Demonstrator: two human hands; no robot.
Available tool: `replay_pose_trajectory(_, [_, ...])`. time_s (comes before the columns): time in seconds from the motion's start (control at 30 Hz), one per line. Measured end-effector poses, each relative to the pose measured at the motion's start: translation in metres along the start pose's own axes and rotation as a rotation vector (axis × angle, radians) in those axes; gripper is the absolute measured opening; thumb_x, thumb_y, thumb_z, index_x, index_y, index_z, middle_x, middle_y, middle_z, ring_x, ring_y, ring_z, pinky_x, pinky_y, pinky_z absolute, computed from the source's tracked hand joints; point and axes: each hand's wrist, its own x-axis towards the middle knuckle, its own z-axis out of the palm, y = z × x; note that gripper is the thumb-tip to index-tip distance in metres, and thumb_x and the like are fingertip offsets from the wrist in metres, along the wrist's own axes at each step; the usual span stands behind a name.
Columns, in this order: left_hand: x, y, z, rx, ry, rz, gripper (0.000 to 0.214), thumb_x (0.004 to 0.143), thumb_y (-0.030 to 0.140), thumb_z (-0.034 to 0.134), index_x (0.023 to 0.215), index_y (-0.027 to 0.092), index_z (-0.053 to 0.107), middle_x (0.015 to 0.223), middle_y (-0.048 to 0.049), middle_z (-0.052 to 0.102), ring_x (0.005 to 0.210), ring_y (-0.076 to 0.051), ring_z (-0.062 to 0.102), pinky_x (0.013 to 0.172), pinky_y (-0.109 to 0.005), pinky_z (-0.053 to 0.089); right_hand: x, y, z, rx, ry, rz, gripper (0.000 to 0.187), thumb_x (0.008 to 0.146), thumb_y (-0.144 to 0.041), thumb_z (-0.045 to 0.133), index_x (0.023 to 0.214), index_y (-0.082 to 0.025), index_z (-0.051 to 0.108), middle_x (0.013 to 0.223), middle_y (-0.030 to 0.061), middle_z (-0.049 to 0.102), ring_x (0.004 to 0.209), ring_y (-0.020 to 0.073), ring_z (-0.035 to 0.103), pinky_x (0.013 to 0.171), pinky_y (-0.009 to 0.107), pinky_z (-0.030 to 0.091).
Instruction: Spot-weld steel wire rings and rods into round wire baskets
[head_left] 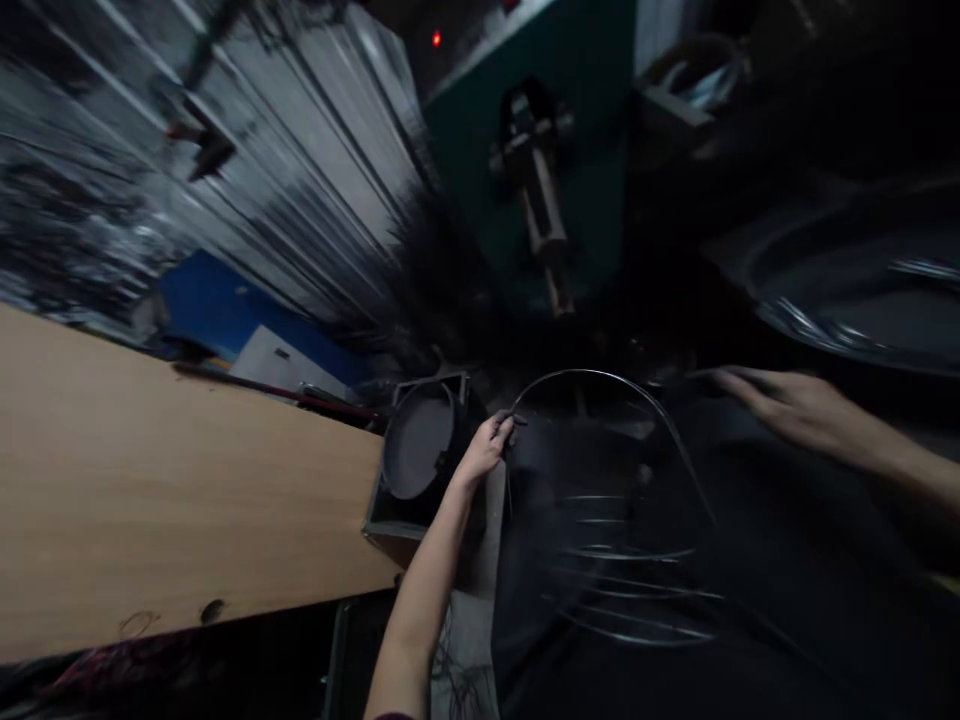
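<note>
My left hand (487,445) is closed on one end of a thin, shiny metal wire (585,372). From there the wire arcs up and over to the right, and its far end drops in front of a dark cloth (600,680). Several curved wire pieces (637,555) rest on that cloth, spread over my lap. At the right, my right hand (795,408) has its fingers pressed together at the cloth's upper edge, pinching it; motion blurs the fingertips.
A wooden tabletop (187,470) fills the left side. Beside it stands a box with a round grey dish (420,440). Ahead is a green machine (592,180) with a metal arm. A large round tray (862,290) holding wire coils lies at the right. Long rods (322,130) lean behind.
</note>
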Motion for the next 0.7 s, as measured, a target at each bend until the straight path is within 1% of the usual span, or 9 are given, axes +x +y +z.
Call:
replay_pose_trajectory(0.07, [0.011, -0.005, 0.027, 0.064, -0.050, -0.008, 0.031, 0.095, 0.033, 0.036, 0.098, 0.016, 0.062, 0.086, -0.0032, 0.065, 0.081, -0.012, 0.059, 0.078, -0.021, 0.047, -0.001, 0.001, 0.004, 0.171, -0.145, 0.093, 0.043, 0.100, -0.032, 0.033, 0.120, -0.009, 0.064, 0.119, 0.0128, 0.064, 0.110, 0.0232, 0.060, 0.100, 0.030, 0.042])
replay_pose_trajectory(0.13, [0.018, -0.005, 0.040, 0.164, -0.048, 0.006, 0.031, 0.095, 0.031, 0.036, 0.104, 0.016, 0.062, 0.090, -0.0038, 0.067, 0.086, -0.013, 0.061, 0.082, -0.022, 0.047, 0.005, -0.007, 0.008, 0.320, -0.247, 0.141, 0.043, 0.100, -0.034, 0.034, 0.113, -0.009, 0.067, 0.117, 0.0117, 0.065, 0.111, 0.0232, 0.060, 0.102, 0.030, 0.040])
replay_pose_trajectory(0.2, [0.022, -0.004, 0.041, 0.269, -0.056, 0.015, 0.032, 0.095, 0.029, 0.036, 0.115, 0.020, 0.060, 0.093, -0.0035, 0.068, 0.090, -0.014, 0.064, 0.084, -0.023, 0.047, 0.011, -0.017, 0.010, 0.398, -0.279, 0.169, 0.043, 0.100, -0.036, 0.035, 0.107, -0.009, 0.068, 0.112, 0.0108, 0.067, 0.107, 0.0229, 0.061, 0.101, 0.030, 0.042])
replay_pose_trajectory(0.27, [0.025, -0.001, 0.037, 0.352, -0.085, 0.002, 0.035, 0.096, 0.028, 0.036, 0.125, 0.023, 0.055, 0.094, -0.0031, 0.070, 0.091, -0.015, 0.065, 0.086, -0.024, 0.048, 0.016, -0.024, 0.010, 0.444, -0.285, 0.201, 0.039, 0.099, -0.033, 0.039, 0.106, -0.009, 0.068, 0.111, 0.0101, 0.068, 0.104, 0.0220, 0.063, 0.098, 0.029, 0.044])
replay_pose_trajectory(0.37, [0.032, 0.002, 0.032, 0.398, -0.096, 0.005, 0.038, 0.096, 0.029, 0.038, 0.132, 0.025, 0.051, 0.101, -0.0035, 0.071, 0.097, -0.017, 0.066, 0.090, -0.026, 0.048, 0.020, -0.027, 0.009, 0.454, -0.293, 0.198, 0.032, 0.096, -0.031, 0.048, 0.107, -0.009, 0.069, 0.110, 0.0096, 0.068, 0.102, 0.0211, 0.063, 0.097, 0.028, 0.045])
replay_pose_trajectory(0.43, [0.042, 0.004, 0.031, 0.353, -0.081, 0.043, 0.039, 0.096, 0.033, 0.040, 0.133, 0.024, 0.051, 0.109, -0.0038, 0.070, 0.103, -0.017, 0.065, 0.093, -0.026, 0.047, 0.023, -0.027, 0.010, 0.452, -0.300, 0.194, 0.033, 0.094, -0.034, 0.052, 0.108, -0.010, 0.069, 0.108, 0.0097, 0.069, 0.101, 0.0204, 0.064, 0.095, 0.027, 0.046])
replay_pose_trajectory(0.53, [0.059, 0.007, 0.035, 0.286, -0.065, 0.136, 0.037, 0.096, 0.034, 0.041, 0.129, 0.023, 0.055, 0.122, -0.0041, 0.066, 0.113, -0.017, 0.061, 0.097, -0.024, 0.045, 0.029, -0.026, 0.012, 0.484, -0.307, 0.235, 0.033, 0.092, -0.035, 0.054, 0.109, -0.010, 0.069, 0.107, 0.0095, 0.069, 0.098, 0.0186, 0.065, 0.092, 0.026, 0.048])
replay_pose_trajectory(0.6, [0.068, 0.009, 0.039, 0.335, -0.053, 0.181, 0.033, 0.096, 0.032, 0.043, 0.123, 0.022, 0.060, 0.124, -0.0045, 0.065, 0.116, -0.017, 0.059, 0.099, -0.024, 0.044, 0.033, -0.026, 0.015, 0.520, -0.317, 0.270, 0.033, 0.090, -0.034, 0.057, 0.110, -0.010, 0.069, 0.107, 0.0096, 0.069, 0.096, 0.0177, 0.065, 0.090, 0.025, 0.049])
replay_pose_trajectory(0.7, [0.072, 0.011, 0.046, 0.482, -0.018, 0.188, 0.033, 0.096, 0.031, 0.043, 0.119, 0.019, 0.062, 0.116, -0.0077, 0.067, 0.109, -0.018, 0.062, 0.096, -0.026, 0.045, 0.038, -0.027, 0.017, 0.593, -0.357, 0.347, 0.035, 0.090, -0.031, 0.059, 0.115, -0.009, 0.066, 0.106, 0.0110, 0.069, 0.090, 0.0169, 0.066, 0.084, 0.025, 0.051])
